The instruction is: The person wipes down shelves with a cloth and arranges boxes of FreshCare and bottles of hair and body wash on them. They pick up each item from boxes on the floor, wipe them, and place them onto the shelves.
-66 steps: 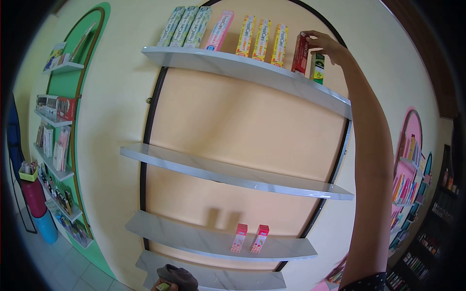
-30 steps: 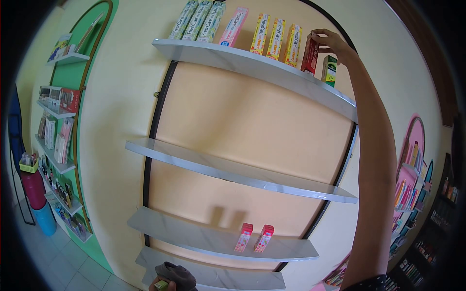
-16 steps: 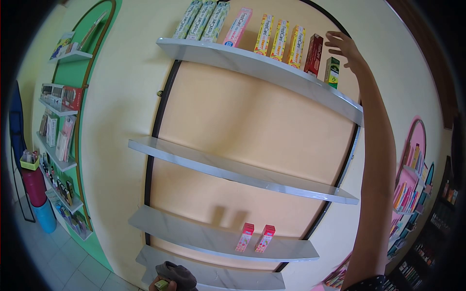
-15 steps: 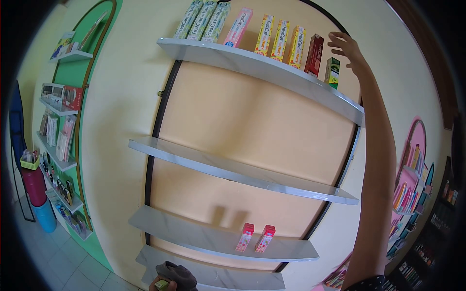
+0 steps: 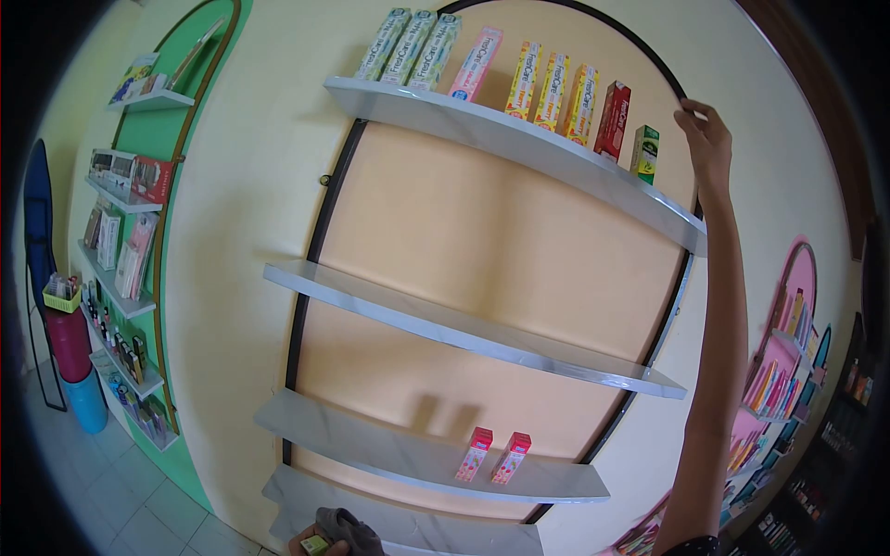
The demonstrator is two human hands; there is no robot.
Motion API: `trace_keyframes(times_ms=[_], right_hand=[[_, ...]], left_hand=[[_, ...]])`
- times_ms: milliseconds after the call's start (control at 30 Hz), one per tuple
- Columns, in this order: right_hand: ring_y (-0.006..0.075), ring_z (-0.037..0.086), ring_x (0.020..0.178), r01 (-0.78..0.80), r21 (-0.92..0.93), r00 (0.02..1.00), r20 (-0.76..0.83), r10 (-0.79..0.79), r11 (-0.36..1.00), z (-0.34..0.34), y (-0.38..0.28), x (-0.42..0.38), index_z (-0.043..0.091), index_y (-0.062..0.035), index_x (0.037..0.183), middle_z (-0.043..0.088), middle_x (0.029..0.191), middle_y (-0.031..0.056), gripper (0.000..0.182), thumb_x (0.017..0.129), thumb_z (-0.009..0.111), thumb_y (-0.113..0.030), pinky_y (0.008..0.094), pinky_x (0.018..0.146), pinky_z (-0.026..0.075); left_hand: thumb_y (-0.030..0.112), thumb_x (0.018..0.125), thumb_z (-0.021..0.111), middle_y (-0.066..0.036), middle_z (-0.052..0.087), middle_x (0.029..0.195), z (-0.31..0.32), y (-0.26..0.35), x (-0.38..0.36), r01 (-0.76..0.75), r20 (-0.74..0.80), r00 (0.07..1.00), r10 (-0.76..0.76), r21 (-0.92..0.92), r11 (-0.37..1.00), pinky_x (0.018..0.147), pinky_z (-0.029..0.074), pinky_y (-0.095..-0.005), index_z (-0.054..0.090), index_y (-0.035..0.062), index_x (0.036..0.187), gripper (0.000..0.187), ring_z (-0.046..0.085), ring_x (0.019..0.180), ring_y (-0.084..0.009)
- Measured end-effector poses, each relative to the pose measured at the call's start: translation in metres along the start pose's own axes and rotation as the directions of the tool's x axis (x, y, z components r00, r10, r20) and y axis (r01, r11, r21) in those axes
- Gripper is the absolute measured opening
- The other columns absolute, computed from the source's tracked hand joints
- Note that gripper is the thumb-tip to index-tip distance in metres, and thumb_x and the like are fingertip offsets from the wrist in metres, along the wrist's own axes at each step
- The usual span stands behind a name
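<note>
My right hand (image 5: 708,139) is raised beside the right end of the top shelf (image 5: 519,139), its fingers curled and pressed together; whether anything small is in them is hidden. Nearest to it stands a green box (image 5: 646,155), with a dark red box (image 5: 613,121) to its left. My left hand (image 5: 306,541) is at the bottom edge, wrapped round a small green-yellow box (image 5: 315,545) and a dark grey cloth (image 5: 349,532).
Further left on the top shelf are several yellow boxes (image 5: 551,91), a pink box (image 5: 476,63) and green-white boxes (image 5: 408,48). Two pink boxes (image 5: 476,454) stand on a lower shelf (image 5: 371,434). Stocked side shelves (image 5: 125,199) flank both sides.
My right hand has moved right and down in the view, its spread fingers now curled together. The shelves appear shifted slightly right and down. My left hand still holds the cloth and small box.
</note>
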State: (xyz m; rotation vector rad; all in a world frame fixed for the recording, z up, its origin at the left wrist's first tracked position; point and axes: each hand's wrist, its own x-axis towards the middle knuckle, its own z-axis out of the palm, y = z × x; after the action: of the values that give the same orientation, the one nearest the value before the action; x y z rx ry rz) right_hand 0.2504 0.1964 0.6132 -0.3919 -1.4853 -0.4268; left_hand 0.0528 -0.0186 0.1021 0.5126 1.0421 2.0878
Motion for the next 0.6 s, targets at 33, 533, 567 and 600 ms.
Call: trace_keyframes(times_ms=[33, 533, 567, 600], right_hand=[[0.0186, 0.053, 0.086, 0.099, -0.008, 0.995, -0.012, -0.099, 0.995, 0.002, -0.018, -0.003, 0.052, -0.0059, 0.098, 0.058, 0.087, 0.009, 0.035, 0.07, 0.057, -0.026, 0.0273, 0.071, 0.04], [0.0265, 0.039, 0.106, 0.288, -0.471, 0.931, 0.34, -0.13, 0.834, 0.131, -0.129, 0.038, 0.045, -0.0192, 0.11, 0.053, 0.102, 0.0072, 0.049, 0.07, 0.048, -0.046, 0.0604, 0.083, 0.018], [0.0265, 0.039, 0.106, 0.292, -0.469, 0.931, 0.34, -0.134, 0.834, 0.137, -0.132, 0.039, 0.045, -0.0192, 0.11, 0.053, 0.102, 0.0072, 0.049, 0.07, 0.048, -0.046, 0.0604, 0.083, 0.018], [0.0269, 0.038, 0.107, 0.301, -0.474, 0.922, 0.367, -0.125, 0.827, 0.143, -0.134, 0.04, 0.045, -0.0191, 0.111, 0.052, 0.103, 0.0071, 0.05, 0.069, 0.048, -0.047, 0.062, 0.083, 0.016]], left_hand=[[0.006, 0.068, 0.062, -0.006, 0.053, 0.077, -0.002, -0.001, 0.001, -0.002, -0.002, 1.0, 0.002, -0.004, 1.0, 0.055, 0.045, -0.0256, 0.047, 0.0029, 0.096, 0.032, 0.052, 0.064, -0.014], [0.007, 0.069, 0.06, -0.008, 0.055, 0.078, -0.05, 0.008, 0.015, -0.022, 0.054, 0.998, 0.024, -0.051, 0.998, 0.058, 0.046, -0.0269, 0.048, 0.0001, 0.096, 0.03, 0.054, 0.065, -0.0158], [0.007, 0.069, 0.06, -0.007, 0.055, 0.077, -0.053, 0.01, 0.017, -0.034, 0.067, 0.997, 0.038, -0.07, 0.997, 0.057, 0.045, -0.0262, 0.049, 0.0006, 0.094, 0.028, 0.053, 0.064, -0.0155], [0.007, 0.069, 0.06, -0.007, 0.055, 0.076, -0.056, 0.011, 0.019, -0.047, 0.08, 0.995, 0.054, -0.089, 0.995, 0.056, 0.045, -0.0256, 0.05, 0.001, 0.092, 0.026, 0.053, 0.064, -0.0152]])
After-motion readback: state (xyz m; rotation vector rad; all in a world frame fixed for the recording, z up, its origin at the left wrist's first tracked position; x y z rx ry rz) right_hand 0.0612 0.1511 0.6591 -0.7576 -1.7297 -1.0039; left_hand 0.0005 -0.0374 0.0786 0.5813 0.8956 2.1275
